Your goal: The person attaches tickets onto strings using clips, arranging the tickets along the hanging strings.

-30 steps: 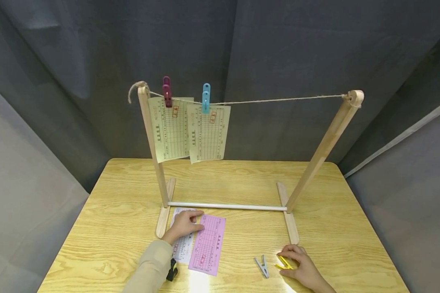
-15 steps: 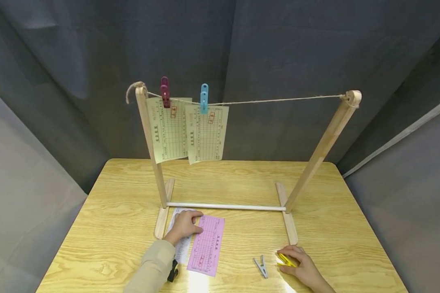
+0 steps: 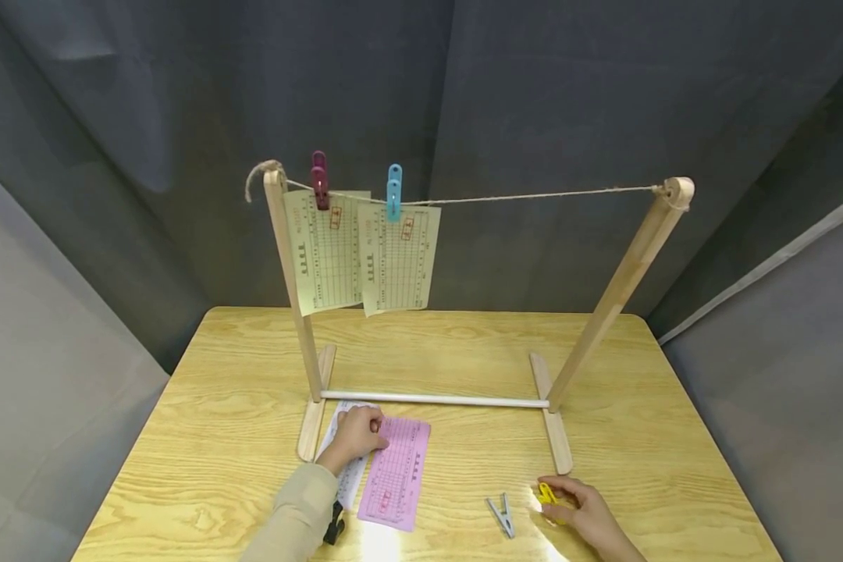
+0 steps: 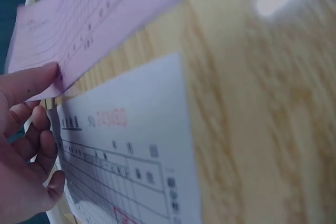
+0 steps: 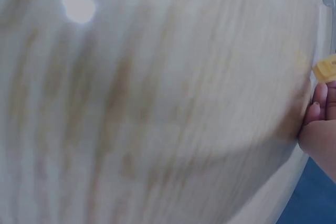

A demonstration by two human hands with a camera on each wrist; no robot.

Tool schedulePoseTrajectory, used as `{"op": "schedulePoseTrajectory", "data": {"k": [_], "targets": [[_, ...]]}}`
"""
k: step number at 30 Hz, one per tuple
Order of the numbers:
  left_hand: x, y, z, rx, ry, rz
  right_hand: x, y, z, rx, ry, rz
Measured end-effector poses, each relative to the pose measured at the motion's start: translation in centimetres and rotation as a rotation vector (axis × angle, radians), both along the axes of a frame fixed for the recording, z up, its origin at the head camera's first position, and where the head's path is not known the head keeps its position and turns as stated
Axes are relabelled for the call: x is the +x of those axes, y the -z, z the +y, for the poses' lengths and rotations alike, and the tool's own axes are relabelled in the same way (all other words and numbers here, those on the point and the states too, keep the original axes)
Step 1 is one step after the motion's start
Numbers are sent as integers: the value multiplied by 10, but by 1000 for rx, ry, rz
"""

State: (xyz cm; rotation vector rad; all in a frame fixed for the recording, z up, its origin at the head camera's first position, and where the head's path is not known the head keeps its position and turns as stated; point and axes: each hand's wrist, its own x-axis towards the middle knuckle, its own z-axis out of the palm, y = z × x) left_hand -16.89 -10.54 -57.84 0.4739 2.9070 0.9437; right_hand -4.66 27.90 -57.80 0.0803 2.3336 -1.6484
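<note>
My left hand pinches the upper left corner of a pink printed form at the table; in the left wrist view the thumb lies over the pink form with fingers beneath. Partly under that hand, a white printed form lies on the wood. At the front right, my right hand holds a yellow clothespin between thumb and fingers. Only the tip of the yellow clothespin shows in the right wrist view. Left of it lies a grey clothespin.
A wooden stand carries a string between two posts. Two pale yellow forms hang there, one from a maroon clothespin, the other from a blue clothespin. A white rod joins the stand's feet. Dark curtains enclose the table.
The yellow clothespin has turned within my right hand, its end now pointing up and away. My left thumb and fingers have come together on the pink form's corner.
</note>
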Motion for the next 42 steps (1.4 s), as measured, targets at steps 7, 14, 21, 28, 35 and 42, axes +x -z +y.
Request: {"op": "schedulePoseTrajectory", "data": {"k": [7,14,21,28,35,42], "targets": [[1,-4,-2,126,5,-10,-4,-15,5,-54,27,-87],[8,-21,-3,263,24,-90,-6,-23,9,-141,52,-10],[14,-40,-3,278,46,-81,-9,-27,10,-263,41,20],[19,-57,-3,287,98,-26,-11,-33,6,-292,67,76],[21,-75,-1,319,145,7,-16,-41,2,-259,128,97],[23,-92,2,343,160,39,-21,-51,-2,-321,95,123]]}}
